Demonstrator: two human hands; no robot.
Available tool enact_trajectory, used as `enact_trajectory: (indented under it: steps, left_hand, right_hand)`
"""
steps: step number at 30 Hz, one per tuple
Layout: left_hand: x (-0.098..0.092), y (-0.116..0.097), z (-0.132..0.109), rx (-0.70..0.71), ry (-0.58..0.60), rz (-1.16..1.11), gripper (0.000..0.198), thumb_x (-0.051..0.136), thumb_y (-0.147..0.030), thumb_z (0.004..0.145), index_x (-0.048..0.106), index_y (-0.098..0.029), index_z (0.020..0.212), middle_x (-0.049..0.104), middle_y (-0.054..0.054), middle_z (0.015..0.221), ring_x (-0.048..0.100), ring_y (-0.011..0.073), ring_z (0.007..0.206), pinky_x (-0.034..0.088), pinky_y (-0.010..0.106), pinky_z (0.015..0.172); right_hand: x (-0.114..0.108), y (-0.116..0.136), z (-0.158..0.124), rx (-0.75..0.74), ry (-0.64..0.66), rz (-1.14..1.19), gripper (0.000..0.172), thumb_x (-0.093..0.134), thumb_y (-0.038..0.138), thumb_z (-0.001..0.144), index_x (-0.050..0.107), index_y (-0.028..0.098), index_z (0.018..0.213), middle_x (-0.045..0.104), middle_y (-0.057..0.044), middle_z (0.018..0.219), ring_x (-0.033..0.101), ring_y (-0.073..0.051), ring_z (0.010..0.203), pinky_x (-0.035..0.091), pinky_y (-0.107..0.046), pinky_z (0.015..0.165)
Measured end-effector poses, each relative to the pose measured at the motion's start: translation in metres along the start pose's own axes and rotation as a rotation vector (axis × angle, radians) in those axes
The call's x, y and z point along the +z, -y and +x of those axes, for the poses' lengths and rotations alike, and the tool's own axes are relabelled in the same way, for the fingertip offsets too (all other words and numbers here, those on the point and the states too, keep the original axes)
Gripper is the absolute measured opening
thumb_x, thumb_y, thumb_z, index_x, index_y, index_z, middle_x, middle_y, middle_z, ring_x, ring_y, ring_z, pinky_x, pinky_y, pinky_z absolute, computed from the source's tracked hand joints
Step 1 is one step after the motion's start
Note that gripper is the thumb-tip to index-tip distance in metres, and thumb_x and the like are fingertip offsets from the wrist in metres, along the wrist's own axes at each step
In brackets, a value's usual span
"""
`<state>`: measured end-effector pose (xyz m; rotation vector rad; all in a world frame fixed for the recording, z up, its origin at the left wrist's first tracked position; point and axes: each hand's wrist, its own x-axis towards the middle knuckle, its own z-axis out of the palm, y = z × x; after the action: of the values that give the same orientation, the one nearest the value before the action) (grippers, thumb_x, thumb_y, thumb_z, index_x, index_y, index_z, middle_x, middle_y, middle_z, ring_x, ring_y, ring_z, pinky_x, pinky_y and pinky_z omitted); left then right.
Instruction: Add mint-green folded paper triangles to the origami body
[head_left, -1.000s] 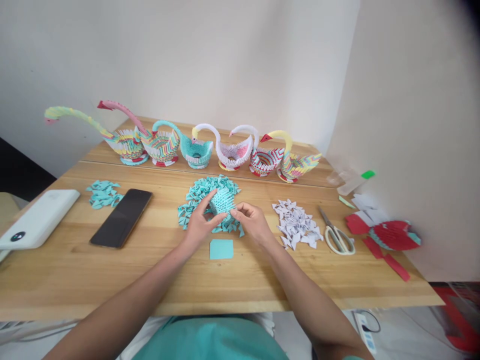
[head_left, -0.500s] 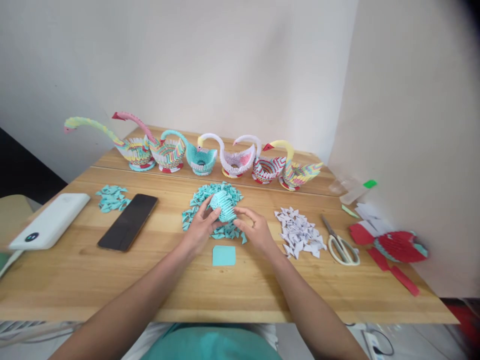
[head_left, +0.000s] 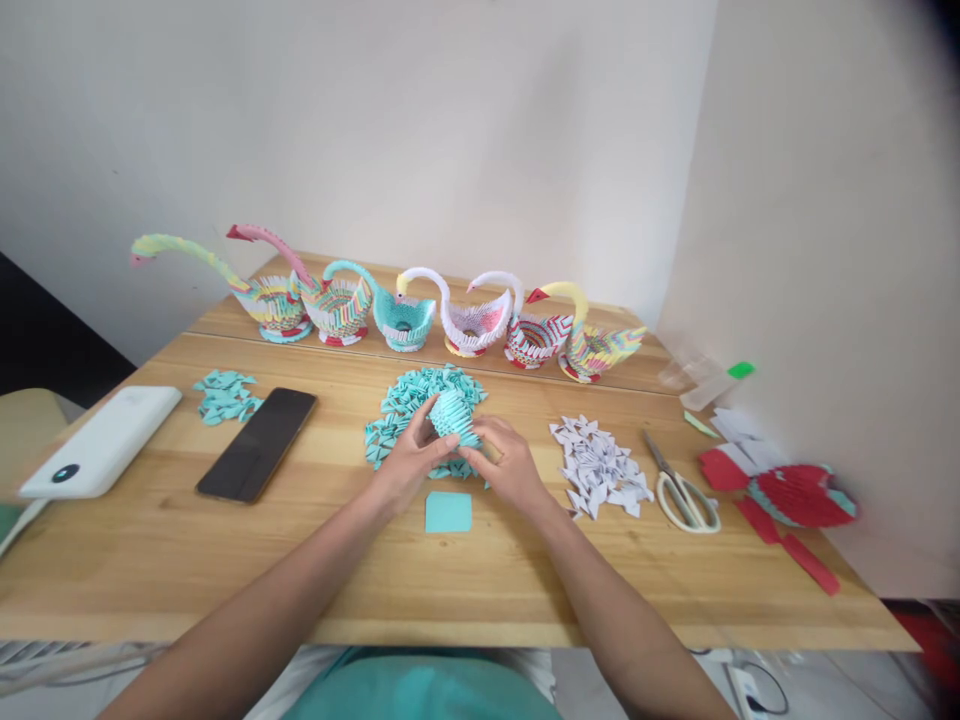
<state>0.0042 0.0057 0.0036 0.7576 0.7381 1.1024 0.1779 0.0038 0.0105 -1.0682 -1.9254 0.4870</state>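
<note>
Both hands meet over a heap of folded turquoise paper pieces (head_left: pixel 409 400) at the middle of the wooden table (head_left: pixel 480 580). My left hand (head_left: pixel 409 462) and my right hand (head_left: pixel 508 462) are both closed round a small turquoise assembled paper form (head_left: pixel 452 417), held just above the heap. My left thumb and fingers pinch its left side, my right fingers press its right side. A flat turquoise paper rectangle (head_left: pixel 448 511) lies just in front of my hands.
A row of several folded paper swans (head_left: pixel 405 312) stands at the back. A black phone (head_left: pixel 257 457), white power bank (head_left: pixel 101 442) and small turquoise pile (head_left: pixel 225 395) lie left. A white piece pile (head_left: pixel 598 465), scissors (head_left: pixel 681 488) and red paper model (head_left: pixel 799 495) lie right.
My hands have drawn closer together on the turquoise form and brought it slightly nearer to me. The camera tilted a little between the earliest frame and now.
</note>
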Motion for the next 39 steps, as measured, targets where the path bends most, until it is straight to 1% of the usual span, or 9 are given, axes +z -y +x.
enact_trajectory:
  steps: [9,13,16,18,21,26,32,35,39]
  left_hand:
    - [-0.001,0.003,0.001,0.019,-0.049,0.004,0.079,0.086,-0.030,0.067,0.048,-0.025,0.136,0.063,0.008,0.122,0.062,0.0211,0.104,0.054,0.031,0.082]
    - [0.000,-0.001,0.002,0.016,-0.067,-0.113,0.067,0.084,-0.026,0.070,0.054,-0.025,0.129,0.066,0.006,0.115,0.066,0.0195,0.096,0.057,0.034,0.082]
    - [-0.004,-0.004,0.005,-0.013,-0.064,-0.256,0.046,0.079,-0.029,0.077,0.060,-0.022,0.118,0.069,0.005,0.107,0.068,0.0178,0.088,0.058,0.038,0.085]
    - [-0.008,-0.005,0.008,-0.054,-0.078,-0.316,0.034,0.074,-0.033,0.082,0.063,-0.019,0.110,0.071,0.006,0.101,0.069,0.0179,0.085,0.059,0.036,0.083]
    - [-0.011,-0.006,0.010,-0.112,-0.085,-0.370,0.031,0.067,-0.040,0.087,0.065,-0.015,0.106,0.073,0.009,0.096,0.071,0.0207,0.087,0.060,0.032,0.078]
    - [-0.009,-0.010,0.009,-0.131,-0.081,-0.412,0.029,0.062,-0.043,0.090,0.065,-0.015,0.100,0.072,0.009,0.093,0.073,0.0230,0.090,0.061,0.029,0.073]
    - [-0.006,-0.015,0.008,-0.149,-0.107,-0.450,0.031,0.055,-0.046,0.094,0.063,-0.017,0.101,0.072,0.009,0.091,0.074,0.0224,0.085,0.062,0.029,0.070]
    - [-0.008,-0.015,0.010,-0.146,-0.099,-0.446,0.034,0.051,-0.049,0.095,0.062,-0.017,0.103,0.072,0.010,0.089,0.074,0.0219,0.081,0.061,0.028,0.067]
    - [-0.011,-0.014,0.011,-0.139,-0.089,-0.449,0.039,0.046,-0.052,0.095,0.060,-0.016,0.102,0.071,0.011,0.086,0.074,0.0212,0.074,0.060,0.027,0.062]
  right_hand:
    - [0.002,0.003,-0.001,-0.088,0.007,-0.093,0.010,0.063,0.030,0.089,0.069,0.021,0.090,0.072,-0.008,0.090,0.065,-0.023,0.087,0.051,-0.039,0.083]
    - [-0.007,-0.003,0.000,-0.049,0.028,-0.007,0.026,0.059,0.041,0.093,0.071,0.023,0.107,0.074,-0.009,0.107,0.066,-0.025,0.103,0.049,-0.042,0.094]
    - [-0.018,-0.012,0.002,0.098,-0.035,0.094,0.041,0.049,0.050,0.097,0.066,0.024,0.124,0.072,-0.010,0.121,0.064,-0.026,0.116,0.046,-0.044,0.103]
    - [-0.023,-0.021,0.004,0.244,-0.101,0.155,0.046,0.045,0.054,0.098,0.067,0.022,0.123,0.072,-0.010,0.121,0.065,-0.026,0.117,0.046,-0.043,0.104]
    - [-0.023,-0.037,0.006,0.413,-0.156,0.243,0.049,0.048,0.059,0.094,0.070,0.020,0.114,0.074,-0.012,0.117,0.067,-0.026,0.113,0.047,-0.043,0.104]
    - [-0.017,-0.059,0.005,0.534,-0.162,0.289,0.050,0.053,0.062,0.089,0.071,0.018,0.105,0.075,-0.013,0.113,0.070,-0.027,0.107,0.051,-0.042,0.099]
    - [-0.019,-0.065,0.003,0.503,-0.005,0.009,0.042,0.047,0.053,0.093,0.073,0.021,0.098,0.077,-0.008,0.103,0.070,-0.025,0.096,0.053,-0.038,0.088]
    - [-0.018,-0.065,0.003,0.435,0.077,-0.130,0.034,0.048,0.043,0.094,0.072,0.021,0.101,0.077,-0.008,0.107,0.070,-0.026,0.098,0.050,-0.039,0.090]
    - [-0.017,-0.068,0.002,0.372,0.118,-0.186,0.030,0.048,0.035,0.094,0.072,0.022,0.106,0.076,-0.008,0.113,0.069,-0.025,0.103,0.050,-0.038,0.091]
